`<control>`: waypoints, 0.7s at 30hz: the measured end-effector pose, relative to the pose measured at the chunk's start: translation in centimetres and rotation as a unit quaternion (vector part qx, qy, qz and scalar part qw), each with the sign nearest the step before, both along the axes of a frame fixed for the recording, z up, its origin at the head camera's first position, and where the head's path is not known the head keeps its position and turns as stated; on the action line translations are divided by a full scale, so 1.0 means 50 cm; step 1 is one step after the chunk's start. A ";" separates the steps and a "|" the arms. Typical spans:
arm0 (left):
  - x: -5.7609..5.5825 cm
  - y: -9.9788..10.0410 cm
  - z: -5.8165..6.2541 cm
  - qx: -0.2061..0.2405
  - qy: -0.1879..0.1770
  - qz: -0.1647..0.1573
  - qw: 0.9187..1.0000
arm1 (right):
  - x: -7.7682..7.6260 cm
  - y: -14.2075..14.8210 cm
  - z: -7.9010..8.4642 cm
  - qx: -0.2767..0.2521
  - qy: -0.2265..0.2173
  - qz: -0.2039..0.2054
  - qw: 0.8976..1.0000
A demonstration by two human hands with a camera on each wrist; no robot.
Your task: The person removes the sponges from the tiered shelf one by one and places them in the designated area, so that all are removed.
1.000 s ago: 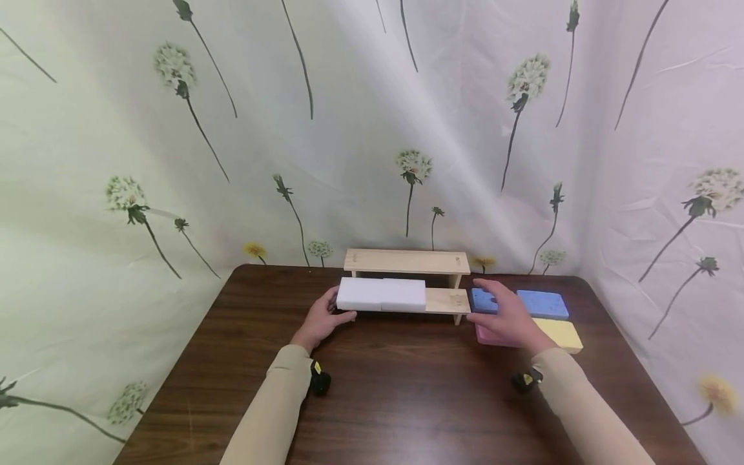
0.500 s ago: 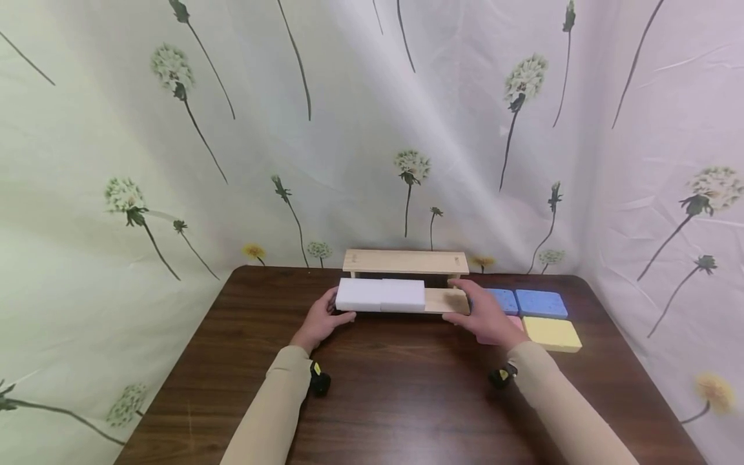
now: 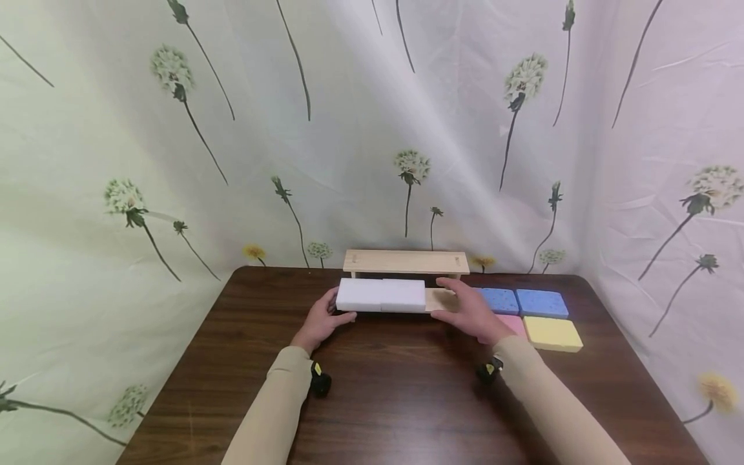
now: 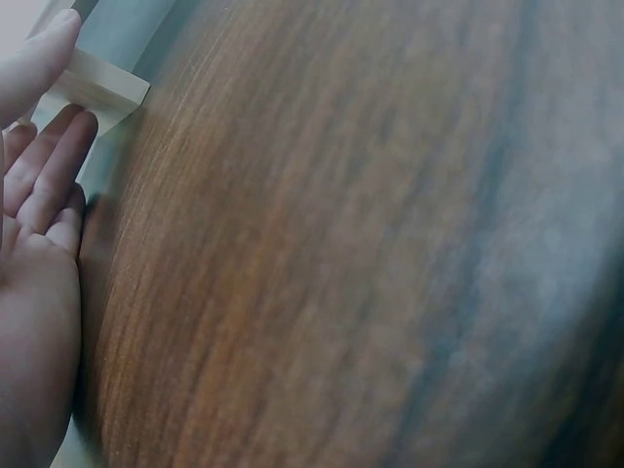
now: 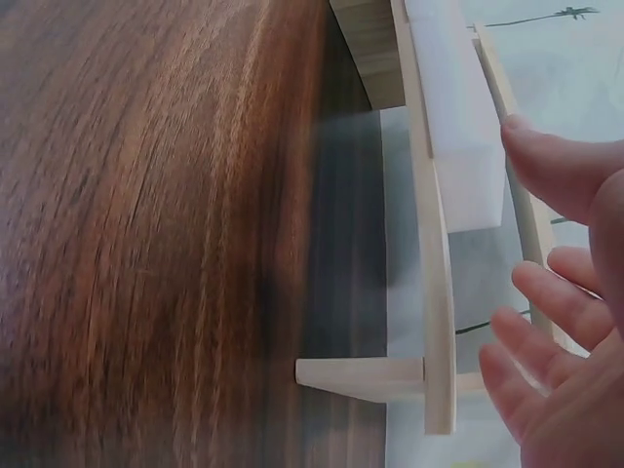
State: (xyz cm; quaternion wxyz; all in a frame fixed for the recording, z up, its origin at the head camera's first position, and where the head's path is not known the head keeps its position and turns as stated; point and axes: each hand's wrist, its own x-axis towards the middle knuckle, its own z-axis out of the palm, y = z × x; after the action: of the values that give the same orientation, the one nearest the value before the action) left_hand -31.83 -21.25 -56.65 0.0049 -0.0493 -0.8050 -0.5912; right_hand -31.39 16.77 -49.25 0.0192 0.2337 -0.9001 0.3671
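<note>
Two white sponge-like blocks (image 3: 380, 295) lie end to end on the lower step of a small wooden two-tier rack (image 3: 407, 261). My left hand (image 3: 321, 318) is at their left end, thumb in front and fingers at the end; the left wrist view shows those fingers fairly straight near a wooden piece (image 4: 109, 80) of the rack. Over the lower step's right part hovers my right hand (image 3: 467, 311), thumb and fingers spread. In the right wrist view a gap shows between its fingers and the white block (image 5: 470, 190). Whether the left fingers touch the block is hidden.
To the right, two blue sponges (image 3: 542, 303), a yellow sponge (image 3: 552, 333) and a partly covered pink sponge (image 3: 513, 324) lie on the dark wooden table (image 3: 401, 400). A dandelion-print curtain (image 3: 349, 161) hangs close behind the rack.
My right hand has moved left from beside the rack to over its lower step, nearer the white blocks. The left hand and the blocks have stayed put.
</note>
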 end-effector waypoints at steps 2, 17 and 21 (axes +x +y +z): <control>-0.001 0.001 0.000 0.000 -0.001 0.002 1.000 | -0.005 -0.005 -0.003 0.003 -0.005 0.002 1.000; 0.000 0.004 -0.002 0.001 -0.011 0.004 1.000 | -0.033 -0.036 -0.013 0.051 -0.010 0.006 0.999; 0.000 0.001 -0.002 -0.009 -0.007 0.004 1.000 | -0.034 -0.041 -0.010 0.054 -0.021 0.006 0.998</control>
State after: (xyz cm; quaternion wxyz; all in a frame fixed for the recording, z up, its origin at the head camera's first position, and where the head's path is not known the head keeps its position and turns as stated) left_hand -31.82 -21.18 -56.77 0.0006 -0.0419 -0.8105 -0.5842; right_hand -33.10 14.72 -49.75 -0.0142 0.2322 -0.9174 0.3228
